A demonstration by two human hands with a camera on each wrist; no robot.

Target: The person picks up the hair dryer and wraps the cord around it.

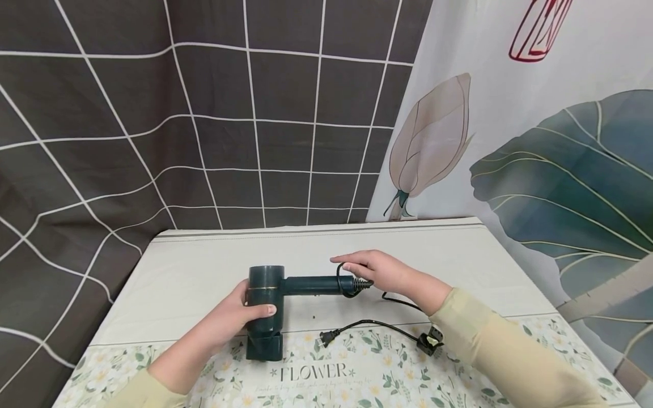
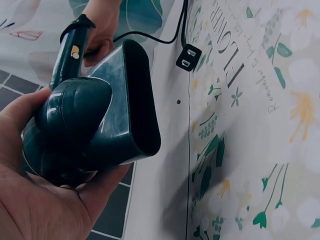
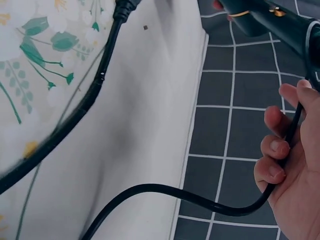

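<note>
A dark green hair dryer is held above the table by my left hand, which grips its barrel with the thumb across the front. Its flat nozzle faces toward me. The handle points right, and a loop of black power cord passes around its end. Close to that end, my right hand holds the cord, with several fingers curled over it in the right wrist view. The plug at the cord's other end lies on the tablecloth's flowered part.
A pale tablecloth with a flowered front band and the word FLOWER covers the table. Farther along the cord is a small black block. Behind stands a dark curtain with a white grid, beside a leaf-patterned curtain.
</note>
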